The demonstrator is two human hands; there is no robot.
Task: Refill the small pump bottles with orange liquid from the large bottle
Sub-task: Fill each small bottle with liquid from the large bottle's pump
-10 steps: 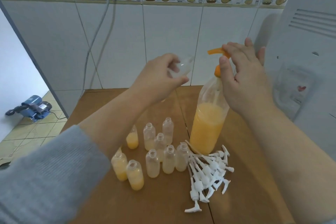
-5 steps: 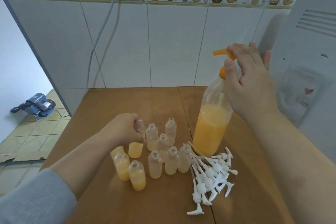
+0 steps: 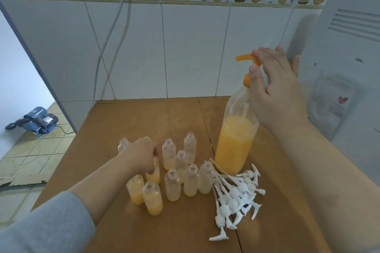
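Orange pump point(image 3: 246, 57) stays under my right fingers point(image 3: 259, 55); my left hand point(image 3: 141, 155), down from it, now grips a part-filled bottle point(image 3: 154, 172).

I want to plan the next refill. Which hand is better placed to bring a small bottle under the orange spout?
The left hand: it is already among the small bottles. The right hand is on the orange pump.

Soft, even daylight is filling the scene, brightest at the left. The surface point(image 3: 127, 121) is showing faint shadows and slight sheen. Wide-angle distortion is bending the wall tiles point(image 3: 195, 47) near the edges; detail looks slightly soft.
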